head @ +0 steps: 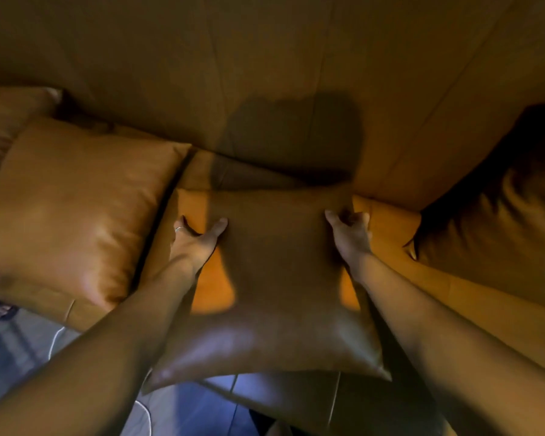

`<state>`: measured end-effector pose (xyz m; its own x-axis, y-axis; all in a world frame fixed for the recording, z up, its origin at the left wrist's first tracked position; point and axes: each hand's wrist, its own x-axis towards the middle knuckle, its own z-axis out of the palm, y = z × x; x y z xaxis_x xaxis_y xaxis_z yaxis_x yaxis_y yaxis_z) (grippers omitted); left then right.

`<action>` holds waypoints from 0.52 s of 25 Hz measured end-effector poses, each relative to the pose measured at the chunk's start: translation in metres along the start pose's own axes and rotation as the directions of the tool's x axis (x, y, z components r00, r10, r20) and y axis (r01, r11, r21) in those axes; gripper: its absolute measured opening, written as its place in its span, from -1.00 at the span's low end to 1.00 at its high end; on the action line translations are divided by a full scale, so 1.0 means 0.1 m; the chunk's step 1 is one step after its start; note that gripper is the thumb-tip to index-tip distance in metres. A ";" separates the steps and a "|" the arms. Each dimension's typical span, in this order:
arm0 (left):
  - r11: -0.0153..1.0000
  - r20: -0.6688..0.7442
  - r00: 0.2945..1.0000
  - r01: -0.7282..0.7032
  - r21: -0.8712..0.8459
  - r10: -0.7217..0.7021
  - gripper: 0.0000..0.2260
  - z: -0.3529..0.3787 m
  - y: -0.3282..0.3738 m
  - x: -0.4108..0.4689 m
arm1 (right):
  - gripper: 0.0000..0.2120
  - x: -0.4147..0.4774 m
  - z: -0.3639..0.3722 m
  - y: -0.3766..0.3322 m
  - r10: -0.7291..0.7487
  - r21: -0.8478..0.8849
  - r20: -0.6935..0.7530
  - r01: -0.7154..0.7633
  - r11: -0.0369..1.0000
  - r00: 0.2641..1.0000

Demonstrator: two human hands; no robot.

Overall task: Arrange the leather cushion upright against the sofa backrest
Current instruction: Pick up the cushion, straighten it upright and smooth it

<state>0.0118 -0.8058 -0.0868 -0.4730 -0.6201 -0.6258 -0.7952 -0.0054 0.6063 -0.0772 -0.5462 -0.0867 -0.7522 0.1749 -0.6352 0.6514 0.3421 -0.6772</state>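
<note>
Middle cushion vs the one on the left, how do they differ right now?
The middle cushion is gripped at its far corners by the left hand and right hand; the left cushion is untouched. The middle cushion overhangs the seat's front edge, mostly in shadow; the left cushion lies on the seat, brightly lit. Both are square tan leather.

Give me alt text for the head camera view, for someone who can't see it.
Two bare hands, left hand and right hand, grip the far corners of a tan leather cushion lying on the sofa seat, in front of the sofa backrest. Another cushion lies to its left, and a darker, shadowed cushion to its right.
</note>
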 end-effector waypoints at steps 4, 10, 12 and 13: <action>0.977 -0.006 1.000 0.019 -0.213 -0.021 0.17 -0.01 0.00 0.10 | -0.46 0.14 -0.04 0.03 0.052 0.159 0.014 -0.054 0.986 0.999; 0.976 -0.123 0.991 0.032 -0.213 -0.059 0.05 -0.03 0.27 -0.06 | -0.15 0.06 -0.19 -0.08 0.074 0.294 0.131 -0.110 0.950 0.989; 0.964 -0.105 0.994 -0.037 -0.262 0.010 0.09 -0.03 0.50 -0.17 | -0.22 -0.04 -0.34 -0.22 0.055 0.356 0.101 -0.088 0.930 0.993; 0.954 -0.097 0.995 -0.066 -0.292 0.039 0.09 -0.02 0.64 -0.23 | -0.27 -0.08 -0.44 -0.30 0.044 0.376 0.084 -0.073 0.924 0.996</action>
<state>-0.0274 -0.7938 -0.0328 -0.4651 -0.6928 -0.5511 -0.6167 -0.1931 0.7631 -0.0945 -0.5177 -0.0452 -0.7117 0.1121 -0.6935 0.6936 -0.0442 -0.7190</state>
